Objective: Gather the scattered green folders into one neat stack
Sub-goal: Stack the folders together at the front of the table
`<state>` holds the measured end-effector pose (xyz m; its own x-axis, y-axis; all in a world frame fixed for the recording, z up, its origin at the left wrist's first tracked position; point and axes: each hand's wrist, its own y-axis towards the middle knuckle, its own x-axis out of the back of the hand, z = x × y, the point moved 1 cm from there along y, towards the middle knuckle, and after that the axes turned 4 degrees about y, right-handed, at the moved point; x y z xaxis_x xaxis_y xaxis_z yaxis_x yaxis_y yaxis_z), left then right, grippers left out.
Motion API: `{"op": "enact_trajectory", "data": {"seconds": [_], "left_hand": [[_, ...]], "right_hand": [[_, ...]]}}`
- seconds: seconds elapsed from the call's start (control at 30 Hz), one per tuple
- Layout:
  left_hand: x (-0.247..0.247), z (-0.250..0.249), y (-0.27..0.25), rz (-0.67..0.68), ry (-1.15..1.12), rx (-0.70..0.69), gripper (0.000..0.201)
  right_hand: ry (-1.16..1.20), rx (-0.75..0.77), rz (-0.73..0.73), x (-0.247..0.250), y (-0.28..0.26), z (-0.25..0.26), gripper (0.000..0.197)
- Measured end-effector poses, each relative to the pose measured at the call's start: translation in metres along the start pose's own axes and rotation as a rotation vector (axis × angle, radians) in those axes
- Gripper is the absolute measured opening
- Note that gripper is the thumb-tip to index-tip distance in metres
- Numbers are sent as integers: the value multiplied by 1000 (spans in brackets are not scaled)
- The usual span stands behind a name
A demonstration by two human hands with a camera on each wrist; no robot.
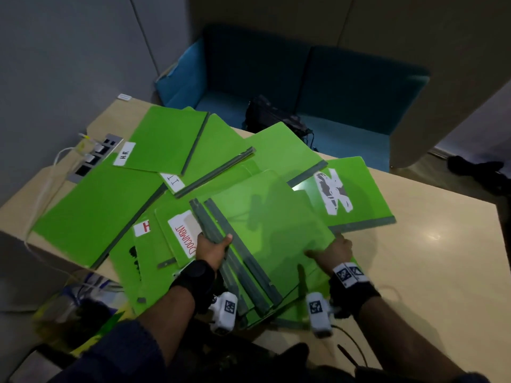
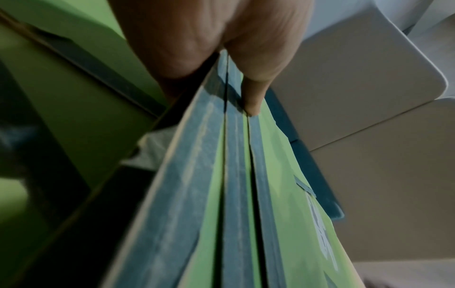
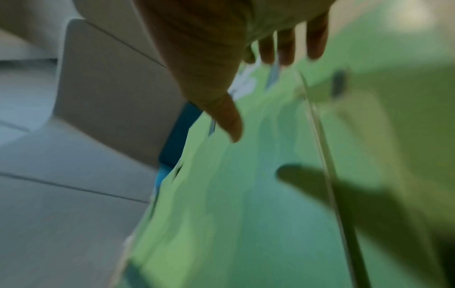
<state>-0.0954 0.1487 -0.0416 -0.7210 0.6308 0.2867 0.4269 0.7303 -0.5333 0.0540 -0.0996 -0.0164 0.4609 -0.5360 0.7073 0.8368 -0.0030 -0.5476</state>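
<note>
Several green folders with grey spines lie scattered and overlapping on a beige table (image 1: 428, 258). My left hand (image 1: 214, 248) grips the spines of a tilted bundle of folders (image 1: 271, 230), thumb on top. In the left wrist view the left hand (image 2: 216, 83) pinches three blue-grey spines (image 2: 236, 185). My right hand (image 1: 336, 250) is at the bundle's right edge. In the blurred right wrist view the right hand (image 3: 258, 97) has straight, spread fingers and its thumb hovers over the green cover (image 3: 246, 194). Loose folders include one labelled H.R (image 1: 166, 136), one labelled DOCUMENT (image 1: 182, 233) and one with a torn white label (image 1: 354, 189).
A socket panel with a white cable (image 1: 94, 156) is set in the table's left side. A blue sofa (image 1: 304, 87) with a black bag (image 1: 273, 117) stands behind the table. A plastic bag (image 1: 80, 308) sits at the lower left. Bare tabletop extends to the right.
</note>
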Motion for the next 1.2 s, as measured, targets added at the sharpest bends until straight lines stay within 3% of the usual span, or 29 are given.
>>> {"op": "enact_trajectory", "data": {"seconds": [0.1, 0.27, 0.4, 0.53, 0.7, 0.8, 0.87, 1.03, 1.2], "left_hand": [[0, 4, 1, -6, -1, -10, 49], [0, 1, -2, -8, 1, -8, 49], [-2, 4, -1, 6, -56, -16, 52], [-2, 10, 3, 43, -94, -10, 65], [-6, 10, 2, -24, -48, -2, 68], [-5, 13, 3, -37, -107, -17, 64], [-4, 14, 4, -26, -148, -59, 64], [-13, -1, -1, 141, -246, -62, 58], [-44, -37, -22, 221, -187, -178, 55]], "right_hand": [[-93, 174, 43, 14, 30, 26, 87], [-355, 201, 212, 2, 38, 43, 109], [-580, 315, 194, -13, 28, 47, 98], [-411, 319, 182, -9, 33, 40, 89], [-483, 374, 194, -27, 11, 31, 119], [-439, 373, 205, -34, 6, 25, 124], [-367, 342, 221, -28, 9, 23, 119], [19, 294, 157, -2, 18, 26, 74], [339, 99, 118, 26, 25, 1, 75]]}}
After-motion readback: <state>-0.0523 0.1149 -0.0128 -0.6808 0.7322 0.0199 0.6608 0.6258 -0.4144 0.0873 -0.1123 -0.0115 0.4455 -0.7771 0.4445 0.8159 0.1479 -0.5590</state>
